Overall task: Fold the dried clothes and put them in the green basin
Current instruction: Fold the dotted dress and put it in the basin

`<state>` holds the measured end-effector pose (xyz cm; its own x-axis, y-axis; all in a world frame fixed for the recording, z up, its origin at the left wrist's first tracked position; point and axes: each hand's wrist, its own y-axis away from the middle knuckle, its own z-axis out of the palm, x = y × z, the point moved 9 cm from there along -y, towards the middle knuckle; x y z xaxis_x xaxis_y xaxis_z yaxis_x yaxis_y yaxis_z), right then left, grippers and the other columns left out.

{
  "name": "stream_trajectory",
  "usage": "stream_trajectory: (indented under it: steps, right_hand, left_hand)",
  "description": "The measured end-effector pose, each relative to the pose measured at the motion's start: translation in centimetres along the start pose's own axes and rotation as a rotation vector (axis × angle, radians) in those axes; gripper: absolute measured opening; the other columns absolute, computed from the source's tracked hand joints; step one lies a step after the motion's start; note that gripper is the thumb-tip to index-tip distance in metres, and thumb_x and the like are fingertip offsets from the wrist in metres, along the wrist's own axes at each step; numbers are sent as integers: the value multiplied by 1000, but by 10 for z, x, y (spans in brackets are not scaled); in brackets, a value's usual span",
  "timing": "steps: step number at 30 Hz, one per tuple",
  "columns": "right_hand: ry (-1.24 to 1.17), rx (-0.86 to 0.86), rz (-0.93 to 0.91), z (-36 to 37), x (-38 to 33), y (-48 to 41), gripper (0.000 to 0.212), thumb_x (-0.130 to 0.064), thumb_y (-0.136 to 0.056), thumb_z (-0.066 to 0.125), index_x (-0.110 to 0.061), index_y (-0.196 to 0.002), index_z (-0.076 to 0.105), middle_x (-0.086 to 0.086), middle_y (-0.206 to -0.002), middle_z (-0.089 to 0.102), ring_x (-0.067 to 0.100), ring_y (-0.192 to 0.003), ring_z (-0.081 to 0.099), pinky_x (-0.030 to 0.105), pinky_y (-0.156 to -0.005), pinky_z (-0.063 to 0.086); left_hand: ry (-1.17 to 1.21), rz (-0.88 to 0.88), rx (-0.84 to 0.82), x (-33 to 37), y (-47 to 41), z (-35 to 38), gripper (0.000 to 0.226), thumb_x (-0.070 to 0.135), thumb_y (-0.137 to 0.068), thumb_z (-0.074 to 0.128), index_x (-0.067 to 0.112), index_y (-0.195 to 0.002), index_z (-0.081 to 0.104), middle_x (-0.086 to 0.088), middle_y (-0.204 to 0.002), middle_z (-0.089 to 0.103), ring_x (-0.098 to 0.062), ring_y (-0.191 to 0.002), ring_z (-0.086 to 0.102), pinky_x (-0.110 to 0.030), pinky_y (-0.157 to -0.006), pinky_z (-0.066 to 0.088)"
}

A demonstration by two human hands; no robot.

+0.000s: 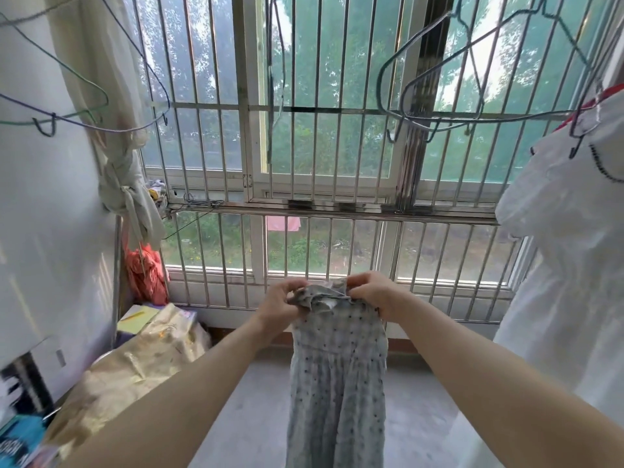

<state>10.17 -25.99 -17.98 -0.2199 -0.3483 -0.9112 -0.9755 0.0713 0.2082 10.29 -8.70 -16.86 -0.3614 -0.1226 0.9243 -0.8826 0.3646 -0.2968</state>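
Two hands are working one garment: left hand (281,301) and right hand (371,293) are pinching the collar end of a dotted dress (337,383), fingers curled round bunched fabric, knuckles close together. Dress is hanging straight down below the hands, hem running out of view at the bottom edge. It is reading narrow, so the shoulders are likely being brought together for a lengthwise fold. Judging this as the first fold of this piece, early in the task. Basin is not showing anywhere in view, so nothing can be said about what is in it. Up and to the right of the right hand a white garment (557,248) is hanging, so more pieces are probably waiting. Above both hands, bare hangers (472,82) are dangling in front of the window bars (337,146). Down and left of the left hand a cloth-covered pile (135,359) is sitting. Next move is likely calling for one hand holding the collar while the other is sliding down to catch the hem and bring it up, halving the length. Thin fabric will probably be flopping and slipping out of line, so edges are needing matching before any release. After that comes finding the basin, which is calling for a look away from the window.
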Motion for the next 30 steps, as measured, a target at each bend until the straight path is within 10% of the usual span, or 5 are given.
stream_trajectory:
  steps: [10,13,17,23,30]
  right_hand:
    - [-3,-184,134,13,21,-7,21,-1,-88,55,1,-107,63,11,-116,59,22,-85,61,39,-91,54]
    - [-53,-452,172,33,23,7,34,-3,-74,60,-2,-106,50,14,-110,50,17,-73,54,33,-82,50]
    - [104,-698,92,48,20,27,50,5,-77,68,4,-124,49,17,-119,60,29,-107,59,36,-96,48]
    - [897,-300,-82,34,33,7,20,-10,-80,71,-15,-99,68,2,-98,64,17,-87,58,30,-82,50]
    - [583,-123,-105,24,28,-3,22,-12,-92,58,-6,-112,65,4,-98,60,14,-87,52,16,-63,42]
  left_hand:
    - [-308,-51,-232,3,-8,28,44,-16,-88,31,17,-84,61,-1,-83,59,-14,-81,52,-14,-69,38]
    - [-300,-151,-259,-10,-6,26,22,-1,-90,42,6,-94,62,-12,-92,61,-23,-85,52,-21,-70,40]
    - [-354,-222,-567,-22,12,41,36,15,-68,69,5,-101,58,-8,-93,58,-21,-83,54,-25,-76,47]
    - [-994,-51,-402,-26,5,27,26,18,-71,78,20,-94,66,3,-97,65,-16,-88,60,-31,-82,51]
    - [-721,-224,-361,-35,-4,11,15,20,-86,67,25,-96,58,-2,-100,62,-19,-95,58,-28,-83,50]
